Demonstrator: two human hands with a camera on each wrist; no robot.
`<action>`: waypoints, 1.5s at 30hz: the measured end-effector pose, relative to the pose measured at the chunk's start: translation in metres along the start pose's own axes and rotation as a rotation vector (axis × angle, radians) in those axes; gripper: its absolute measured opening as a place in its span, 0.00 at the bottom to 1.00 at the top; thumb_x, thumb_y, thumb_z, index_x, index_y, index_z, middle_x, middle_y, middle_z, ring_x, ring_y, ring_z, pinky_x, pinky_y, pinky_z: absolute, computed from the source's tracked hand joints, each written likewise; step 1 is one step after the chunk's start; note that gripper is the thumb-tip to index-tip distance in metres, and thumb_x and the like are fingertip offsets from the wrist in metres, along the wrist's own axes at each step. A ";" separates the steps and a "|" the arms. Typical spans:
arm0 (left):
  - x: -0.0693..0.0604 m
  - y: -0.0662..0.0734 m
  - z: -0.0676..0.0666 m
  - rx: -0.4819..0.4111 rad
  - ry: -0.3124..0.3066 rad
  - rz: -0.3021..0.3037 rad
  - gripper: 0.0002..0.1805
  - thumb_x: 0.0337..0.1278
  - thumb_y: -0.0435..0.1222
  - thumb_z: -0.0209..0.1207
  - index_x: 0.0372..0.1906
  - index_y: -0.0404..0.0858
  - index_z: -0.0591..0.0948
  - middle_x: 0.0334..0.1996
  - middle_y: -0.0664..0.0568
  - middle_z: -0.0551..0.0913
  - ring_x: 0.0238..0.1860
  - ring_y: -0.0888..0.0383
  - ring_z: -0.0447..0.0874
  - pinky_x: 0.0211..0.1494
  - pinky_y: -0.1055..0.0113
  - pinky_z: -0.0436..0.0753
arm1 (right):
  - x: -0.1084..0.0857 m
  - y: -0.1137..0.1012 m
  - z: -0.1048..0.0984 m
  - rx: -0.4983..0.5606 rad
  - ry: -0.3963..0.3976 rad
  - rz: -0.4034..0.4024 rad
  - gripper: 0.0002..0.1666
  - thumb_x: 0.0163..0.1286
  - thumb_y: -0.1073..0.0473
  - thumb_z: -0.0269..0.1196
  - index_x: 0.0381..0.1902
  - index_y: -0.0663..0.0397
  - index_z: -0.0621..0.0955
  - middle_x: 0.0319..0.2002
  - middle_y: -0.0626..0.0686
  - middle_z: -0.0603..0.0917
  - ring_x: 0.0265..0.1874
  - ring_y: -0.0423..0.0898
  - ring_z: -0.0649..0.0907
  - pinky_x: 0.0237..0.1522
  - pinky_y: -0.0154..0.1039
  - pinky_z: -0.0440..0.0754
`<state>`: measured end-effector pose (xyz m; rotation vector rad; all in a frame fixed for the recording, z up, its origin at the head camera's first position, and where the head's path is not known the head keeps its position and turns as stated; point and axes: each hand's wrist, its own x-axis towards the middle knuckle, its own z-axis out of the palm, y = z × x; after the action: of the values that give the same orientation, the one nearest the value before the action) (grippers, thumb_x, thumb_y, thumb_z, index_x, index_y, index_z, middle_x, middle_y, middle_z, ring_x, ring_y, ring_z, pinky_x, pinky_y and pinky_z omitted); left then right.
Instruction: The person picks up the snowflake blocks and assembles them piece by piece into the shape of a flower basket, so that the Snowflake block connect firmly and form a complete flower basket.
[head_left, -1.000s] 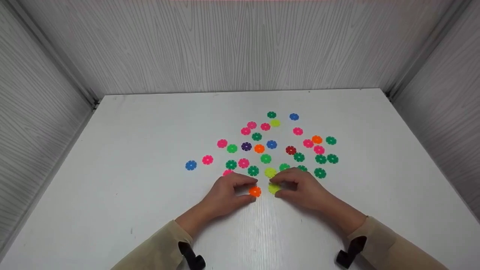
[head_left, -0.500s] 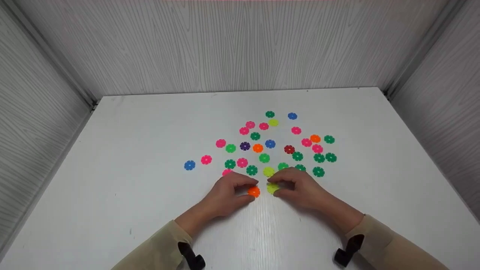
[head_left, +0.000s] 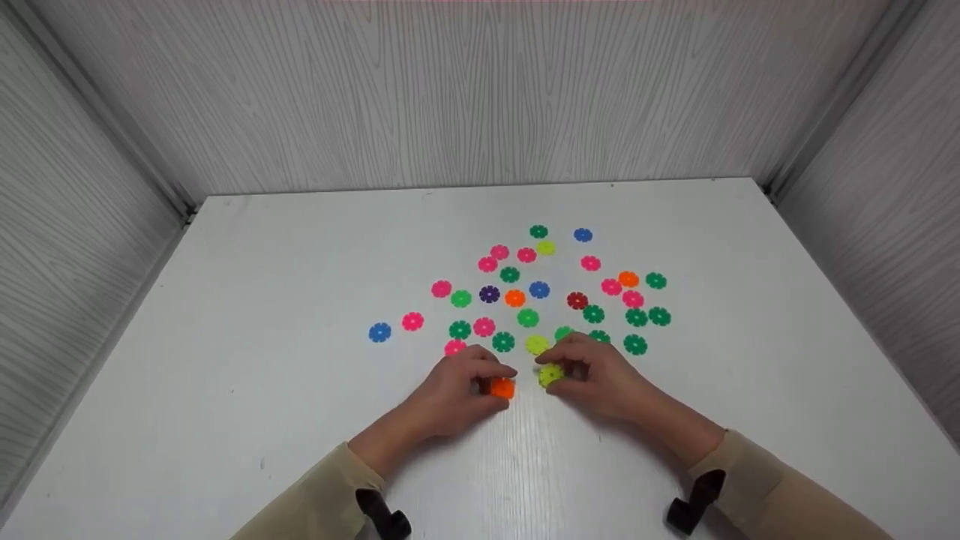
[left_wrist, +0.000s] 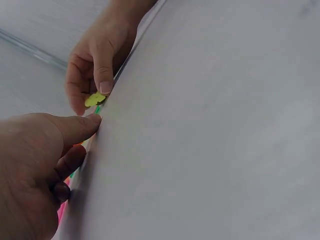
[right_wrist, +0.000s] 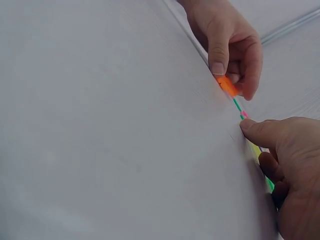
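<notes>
My left hand [head_left: 454,391] pinches an orange interlocking disc [head_left: 502,388] with notched edges between thumb and fingers. The disc is tilted up off the table. A short gap to the right, my right hand [head_left: 607,379] holds a yellow-green interlocking disc [head_left: 551,375] by its edges, tilted too. The left wrist view shows that yellow-green disc [left_wrist: 95,99] under the right thumb. From the right wrist, the orange disc [right_wrist: 227,85] appears below the left thumb. Just beyond the right fingertips lies another yellow-green disc [head_left: 536,344], flat and apart from the held one.
Several notched discs lie flat and scattered beyond the hands, among them a purple one [head_left: 489,294], a dark red one [head_left: 577,301] and a blue one [head_left: 380,332] at far left. They rest on a white table [head_left: 247,300] with grey wood-grain panels [head_left: 480,90] around it.
The orange disc has gone from nearly flat to tilted in my left fingers. My right fingers have tilted the yellow-green disc too. Both hands stay in nearly the same place.
</notes>
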<state>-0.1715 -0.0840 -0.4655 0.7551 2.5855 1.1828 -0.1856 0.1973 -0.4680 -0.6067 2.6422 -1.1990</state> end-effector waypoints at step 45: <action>-0.011 0.010 0.004 -0.447 0.260 -0.106 0.26 0.62 0.39 0.76 0.64 0.41 0.85 0.43 0.55 0.87 0.44 0.52 0.85 0.46 0.69 0.88 | 0.000 -0.034 0.009 0.270 0.136 -0.082 0.15 0.74 0.57 0.71 0.56 0.51 0.89 0.42 0.44 0.91 0.38 0.44 0.90 0.47 0.38 0.89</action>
<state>-0.1573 -0.0814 -0.4607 0.3849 2.3653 1.8365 -0.1729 0.1713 -0.4488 -0.6080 2.5172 -1.6401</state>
